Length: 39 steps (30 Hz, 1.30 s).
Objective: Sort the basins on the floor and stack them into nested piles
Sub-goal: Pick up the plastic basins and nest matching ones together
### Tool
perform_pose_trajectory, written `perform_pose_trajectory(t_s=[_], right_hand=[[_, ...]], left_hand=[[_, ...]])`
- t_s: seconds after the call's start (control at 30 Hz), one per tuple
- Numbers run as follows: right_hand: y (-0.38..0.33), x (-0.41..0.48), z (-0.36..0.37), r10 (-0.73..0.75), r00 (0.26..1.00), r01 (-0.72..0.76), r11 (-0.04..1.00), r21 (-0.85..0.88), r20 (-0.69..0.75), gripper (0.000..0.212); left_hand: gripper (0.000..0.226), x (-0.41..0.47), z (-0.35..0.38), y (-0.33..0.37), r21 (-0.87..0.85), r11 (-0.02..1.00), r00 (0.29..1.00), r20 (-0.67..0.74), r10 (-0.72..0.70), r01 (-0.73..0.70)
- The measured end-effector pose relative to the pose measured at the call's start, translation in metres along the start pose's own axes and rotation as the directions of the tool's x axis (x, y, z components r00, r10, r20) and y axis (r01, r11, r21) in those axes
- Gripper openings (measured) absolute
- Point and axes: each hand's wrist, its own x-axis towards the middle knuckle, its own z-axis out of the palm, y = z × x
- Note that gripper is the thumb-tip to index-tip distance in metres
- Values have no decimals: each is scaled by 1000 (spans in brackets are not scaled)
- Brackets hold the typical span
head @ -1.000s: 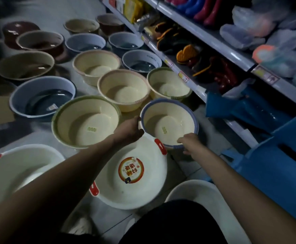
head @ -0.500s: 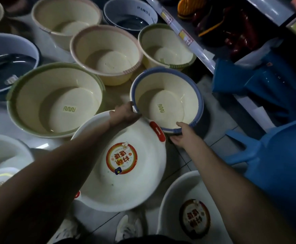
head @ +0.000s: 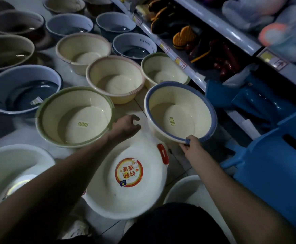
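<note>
Slippers [head: 184, 35] on shelf [head: 150, 33] (blue stool [head: 275, 155] beside)

white basin [head: 6, 164]: cut by left edge | shelf bags [head: 275, 32]: blurred

Grips near rim of blue-rim basin [head: 179, 117] with right hand [head: 190, 145]. Holds left hand [head: 126, 126] free, fingers loosely curled, between green-rim basin [head: 75, 118] and blue-rim basin, over far edge of white basin [head: 108, 199] with red handle [head: 163, 154] and round sticker [head: 128, 172]. Shows pink-rim basin [head: 115, 80] and small green-rim basin [head: 163, 71] just behind, darker basins farther back, shelf [head: 217, 22] with shoes [head: 184, 36] at right.
</note>
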Motion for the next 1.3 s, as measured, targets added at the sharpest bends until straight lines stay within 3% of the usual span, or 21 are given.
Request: perform_pose_trajectory(t_s=[0.2,0.33,0.47,0.57,0.63,0.77,1.03,1.17,1.3], right_hand=[[-47,-55,-9,-184,975,182,983,31,123,26],[-75,-119,-2,-225,954,216,974,65,196,12],[-86,-183,3,-284,905,287,957,38,317,26],[-85,-223,6,-306,871,313,949,45,386,27],[-80,-249,11,-304,842,325,945,30,446,21],[-60,-293,24,-321,798,374,927,-1,510,25],[-4,-376,69,-272,723,417,905,-87,635,22],[22,-402,98,-214,660,431,893,-130,720,17],[65,-421,126,-156,601,461,869,-181,784,20]], left_hand=[[34,-61,-60,39,-105,993,996,-67,53,-60],[37,-112,-105,62,-191,979,987,-153,48,-77],[48,-164,-147,68,-213,969,969,-237,71,-123],[38,-208,-171,72,-269,939,940,-320,120,-212],[27,-236,-182,67,-386,902,945,-321,67,-195],[26,-292,-202,48,-586,805,962,-261,-79,-93],[31,-425,-238,9,-694,714,911,-348,-219,-94],[26,-474,-254,-11,-727,678,855,-416,-309,-108],[19,-519,-266,-49,-763,642,745,-469,-475,-71]])
